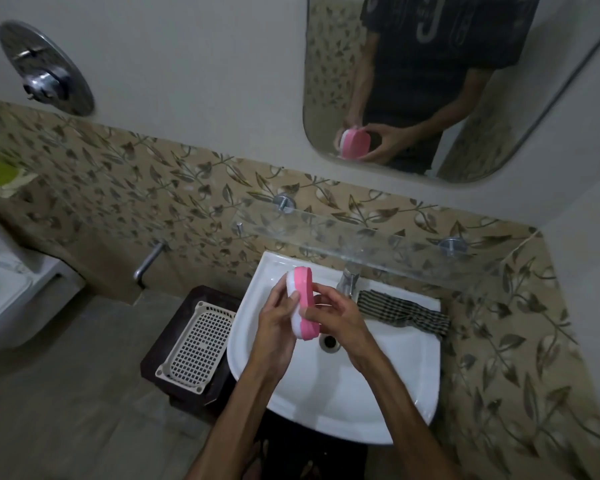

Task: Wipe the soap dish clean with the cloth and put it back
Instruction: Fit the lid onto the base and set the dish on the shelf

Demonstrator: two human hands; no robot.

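We stood in a small bathroom with leaf-patterned tiles, before a white sink [388, 386] fixed beneath a glass shelf [361, 240] and a mirror [499, 98]. Over the basin we held the soap dish [303, 303], a closed pink and white case, tipped up on its edge. Our left hand [274, 327] gripped its white side, fingers curled round the edge; our right hand [336, 317] held the pink side, thumb and fingers wrapped about it. Each grip was closed on the dish, neither hand free. The checked cloth [402, 311] lay untouched on the sink's rim, just right of the tap [349, 280]. A pale perforated basket [198, 344] rested on a dark stand left of the sink.

We judged the dish light, stiff plastic, smooth and likely slippery if wet or soapy, and in two halves that might part; holding it by the long edges with one hand, leaving the other for the cloth, seemed soundest. We could read no brand or label on it; the shirt in the mirror bore a pale print we could not make out.
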